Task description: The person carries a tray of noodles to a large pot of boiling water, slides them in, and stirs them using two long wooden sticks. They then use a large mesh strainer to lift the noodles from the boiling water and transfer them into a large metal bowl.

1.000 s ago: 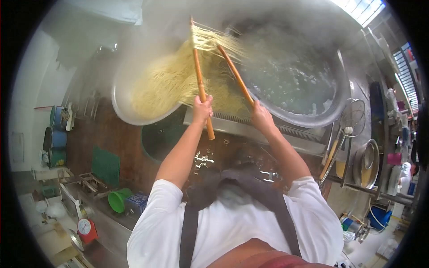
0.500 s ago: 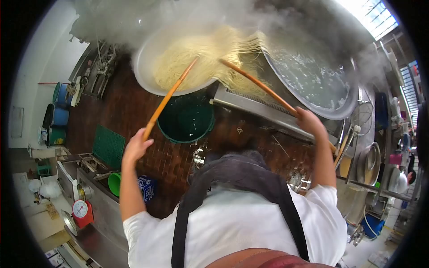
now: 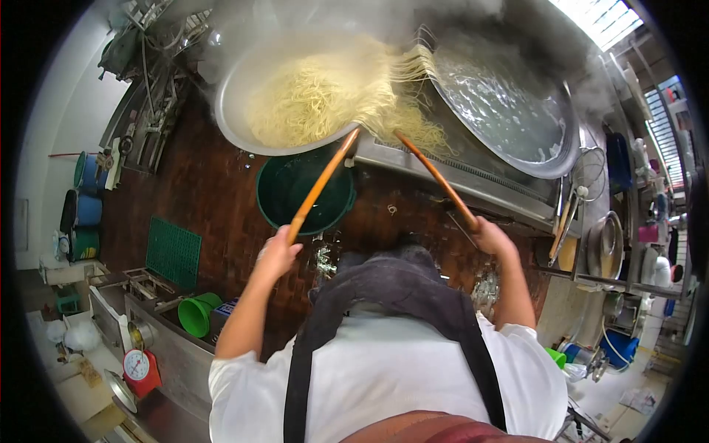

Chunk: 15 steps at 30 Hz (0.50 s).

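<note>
My left hand [image 3: 278, 253] is closed round the lower end of a long wooden stick [image 3: 322, 183], whose far tip meets the noodles at the near rim of a large metal bowl [image 3: 235, 124]. Closed too, my right hand [image 3: 493, 240] grips a second wooden stick [image 3: 440, 177], its tip at the noodles between bowl and wok. A heap of pale yellow noodles [image 3: 306, 100] fills the bowl. More strands stretch across to the left edge of a big wok [image 3: 559, 166] of bubbling, cloudy water [image 3: 509, 103]. Steam blurs the tops of both.
A dark green tub [image 3: 306, 196] stands on the brown tiled floor below the bowl. The steel stove edge [image 3: 458, 173] runs under the wok. At right are a wire strainer [image 3: 589, 171] and a metal lid [image 3: 607, 247]; at lower left, a red scale [image 3: 142, 369] and green bucket [image 3: 196, 316].
Both hands have moved closer together and nearer my body, the left one rightward, the right one leftward. The stick tips have come down toward the bowl's near rim. Steam over the bowl has thinned.
</note>
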### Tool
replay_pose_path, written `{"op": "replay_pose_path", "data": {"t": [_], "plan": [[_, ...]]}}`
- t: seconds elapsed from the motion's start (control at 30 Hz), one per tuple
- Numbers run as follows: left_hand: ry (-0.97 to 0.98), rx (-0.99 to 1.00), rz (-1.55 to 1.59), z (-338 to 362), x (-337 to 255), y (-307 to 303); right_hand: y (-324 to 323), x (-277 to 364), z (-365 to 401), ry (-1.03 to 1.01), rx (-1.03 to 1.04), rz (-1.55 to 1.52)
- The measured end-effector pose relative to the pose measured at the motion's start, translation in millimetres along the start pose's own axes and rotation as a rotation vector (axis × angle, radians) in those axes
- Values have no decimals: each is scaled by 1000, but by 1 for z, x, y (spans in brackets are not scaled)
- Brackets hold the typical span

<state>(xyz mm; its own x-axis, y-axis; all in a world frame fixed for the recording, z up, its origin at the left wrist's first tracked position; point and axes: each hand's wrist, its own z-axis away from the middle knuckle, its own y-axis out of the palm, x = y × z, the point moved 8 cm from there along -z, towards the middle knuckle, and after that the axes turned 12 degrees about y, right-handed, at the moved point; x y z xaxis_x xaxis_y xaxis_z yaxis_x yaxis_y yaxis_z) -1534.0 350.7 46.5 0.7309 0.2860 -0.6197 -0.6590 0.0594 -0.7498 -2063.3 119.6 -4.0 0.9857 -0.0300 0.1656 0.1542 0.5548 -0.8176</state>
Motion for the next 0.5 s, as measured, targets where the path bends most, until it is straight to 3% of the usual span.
{"op": "replay_pose_path", "data": {"t": [0.13,0.23,0.3,0.37,0.4,0.47,0.5], "plan": [[67,-97,130,-84,-27,76,42,79,24,93,186,-564],[117,-140,253,-148,-32,109,61,97,7,35,105,-576],[175,-205,334,-167,-45,95,63,107,-4,-75,-13,-610],[208,-254,433,-175,-60,72,27,136,0,-190,-153,-574],[331,-341,421,-181,-60,62,1,153,5,-247,-223,-554],[179,-335,651,-196,-40,57,-44,187,2,-242,-259,-401],[66,-298,839,-178,-63,38,-62,194,5,-237,-273,-323]]}}
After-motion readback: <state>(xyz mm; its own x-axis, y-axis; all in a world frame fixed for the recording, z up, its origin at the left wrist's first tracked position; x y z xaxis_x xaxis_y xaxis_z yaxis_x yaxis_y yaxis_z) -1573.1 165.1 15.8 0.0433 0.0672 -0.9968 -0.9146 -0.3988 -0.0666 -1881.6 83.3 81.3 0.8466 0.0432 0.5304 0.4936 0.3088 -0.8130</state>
